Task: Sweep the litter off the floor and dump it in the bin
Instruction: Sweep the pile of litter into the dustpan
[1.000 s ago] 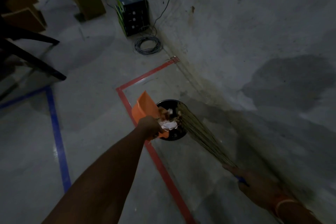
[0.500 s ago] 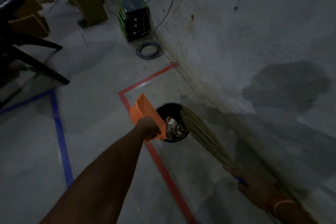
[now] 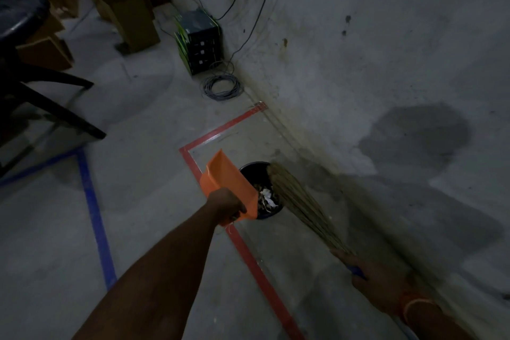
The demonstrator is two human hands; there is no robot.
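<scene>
My left hand (image 3: 225, 205) grips the handle of an orange dustpan (image 3: 226, 182), tipped on its side over the left rim of a small black bin (image 3: 249, 170) by the wall. Paper scraps and litter (image 3: 266, 197) lie inside the bin. My right hand (image 3: 369, 277) holds the blue grip of a straw broom (image 3: 296, 204), whose bristle tips reach over the bin's right rim. The dustpan's visible face shows no litter.
Red tape (image 3: 248, 251) and blue tape (image 3: 96, 221) lines mark the concrete floor. A stool or chair with black legs (image 3: 55, 107) stands at left. Cardboard boxes (image 3: 129, 16), a black crate (image 3: 200, 43) and a coiled cable (image 3: 222, 87) sit along the far wall.
The litter that lay at the dustpan's mouth has slid into the bin. The dustpan has tipped up steeper, and the broom tips have stayed over the bin.
</scene>
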